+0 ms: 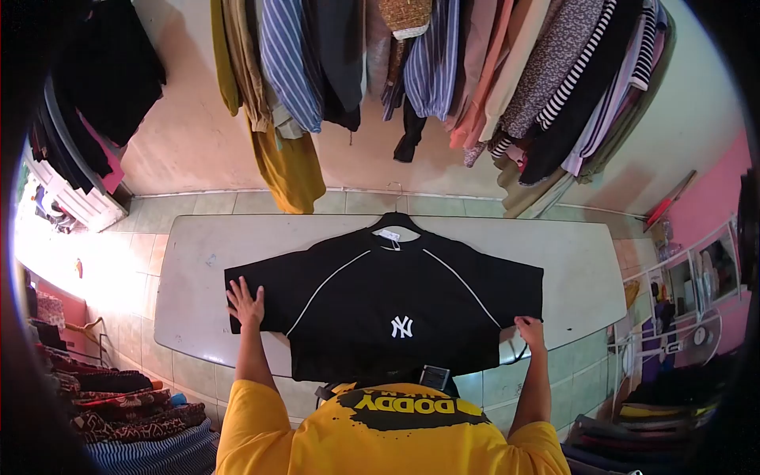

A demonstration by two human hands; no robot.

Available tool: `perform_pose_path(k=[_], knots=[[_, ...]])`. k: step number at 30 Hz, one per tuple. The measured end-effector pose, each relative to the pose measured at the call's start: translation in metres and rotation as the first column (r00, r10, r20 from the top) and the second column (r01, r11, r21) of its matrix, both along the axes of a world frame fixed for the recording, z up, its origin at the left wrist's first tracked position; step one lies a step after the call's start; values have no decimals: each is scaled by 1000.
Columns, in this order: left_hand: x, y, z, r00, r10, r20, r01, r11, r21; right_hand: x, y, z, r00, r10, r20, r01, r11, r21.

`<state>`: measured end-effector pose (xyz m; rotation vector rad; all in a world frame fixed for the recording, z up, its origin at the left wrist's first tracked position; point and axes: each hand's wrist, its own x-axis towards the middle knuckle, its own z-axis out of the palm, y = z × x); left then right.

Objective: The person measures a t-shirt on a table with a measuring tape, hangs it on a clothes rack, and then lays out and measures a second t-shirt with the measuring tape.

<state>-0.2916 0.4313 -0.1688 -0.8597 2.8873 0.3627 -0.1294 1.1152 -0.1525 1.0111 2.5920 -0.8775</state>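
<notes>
A black shirt with white piping and a white "NY" logo lies spread on a pale table. A black hanger sits in its collar, its hook pointing away from me, and a white tag shows at the neck. My left hand rests flat on the left sleeve with its fingers spread. At the lower edge of the right sleeve, my right hand has its fingers pinched on the cloth.
Clothes hang along the wall beyond the table, and dark garments hang at upper left. Folded clothes are stacked at lower left. A white rack and a fan stand at the right.
</notes>
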Motion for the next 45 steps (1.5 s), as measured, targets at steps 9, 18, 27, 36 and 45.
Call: perform_pose_path(k=[9, 18, 27, 36, 45], knots=[[-1, 228, 39, 729, -323, -604, 678, 464, 570, -62, -163, 65, 924, 117, -365, -284, 848, -447], [10, 371, 26, 936, -342, -87, 88, -14, 996, -112, -177, 40, 759, 240, -605, -456, 859, -231], [-92, 389, -12, 898, -26, -439, 356, 629, 691, -133, -51, 12, 767, 280, -578, -300, 952, 64], [-126, 415, -1, 923, -117, -367, 254, 901, 353, -137, -8, 2, 833, 267, -486, -249, 963, 103], [-124, 408, -15, 874, -184, -450, 328, 906, 267, -122, 111, 8, 830, 345, -439, -315, 938, 142]])
